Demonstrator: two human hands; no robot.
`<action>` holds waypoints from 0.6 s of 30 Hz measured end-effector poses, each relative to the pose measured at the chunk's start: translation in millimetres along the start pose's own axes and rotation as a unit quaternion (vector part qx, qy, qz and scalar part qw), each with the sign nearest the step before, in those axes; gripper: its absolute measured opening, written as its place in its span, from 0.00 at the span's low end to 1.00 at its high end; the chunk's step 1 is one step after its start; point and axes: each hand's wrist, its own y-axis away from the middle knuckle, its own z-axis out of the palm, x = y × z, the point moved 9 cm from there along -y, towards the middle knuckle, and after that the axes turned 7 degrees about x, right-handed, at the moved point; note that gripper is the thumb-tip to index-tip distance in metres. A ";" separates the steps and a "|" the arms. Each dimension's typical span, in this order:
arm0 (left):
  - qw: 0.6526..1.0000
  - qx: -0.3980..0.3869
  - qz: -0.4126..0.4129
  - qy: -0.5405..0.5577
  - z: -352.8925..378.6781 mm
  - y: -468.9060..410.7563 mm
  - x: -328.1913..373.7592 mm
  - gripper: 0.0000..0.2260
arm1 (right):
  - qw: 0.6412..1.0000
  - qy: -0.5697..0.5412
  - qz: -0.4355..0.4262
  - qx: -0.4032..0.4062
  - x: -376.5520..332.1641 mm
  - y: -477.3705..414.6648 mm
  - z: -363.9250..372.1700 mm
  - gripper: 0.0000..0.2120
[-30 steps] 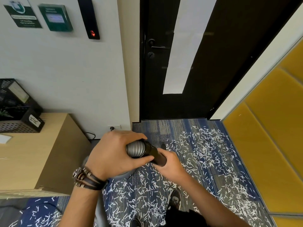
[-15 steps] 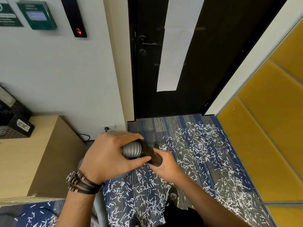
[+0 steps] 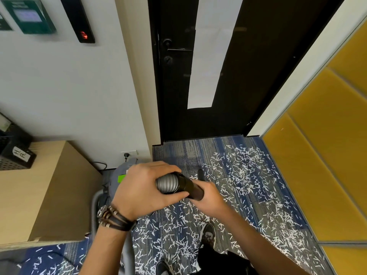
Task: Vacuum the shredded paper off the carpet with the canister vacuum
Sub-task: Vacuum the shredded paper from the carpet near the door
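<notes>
One left hand (image 3: 143, 189), one right hand (image 3: 211, 198), one hose (image 3: 167, 183), one door (image 3: 258, 56), shredded paper (image 3: 246, 157) uncountable.

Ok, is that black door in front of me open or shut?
Shut. The black door sits flush in its frame, with no gap along the handle side or at the carpet.

The carpet (image 3: 174, 155) is bounded on the left by a wooden cabinet (image 3: 49, 195), on the right by yellow wall panels (image 3: 327, 165), and ahead by a shut black door (image 3: 248, 76); open floor is left between.
</notes>
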 end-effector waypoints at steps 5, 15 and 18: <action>0.998 0.025 0.027 -0.040 5.9 -17.8 15.1 0.21 | 1.000 0.003 0.002 0.025 5.4 -15.1 -24.2 0.07; 0.999 -0.028 0.026 -0.003 34.5 -41.1 17.8 0.20 | 1.000 0.001 0.005 0.018 28.1 -13.3 -33.0 0.06; 1.000 -0.003 0.027 0.002 30.3 -46.6 21.5 0.21 | 1.000 -0.003 -0.001 0.026 23.8 -16.7 -48.1 0.06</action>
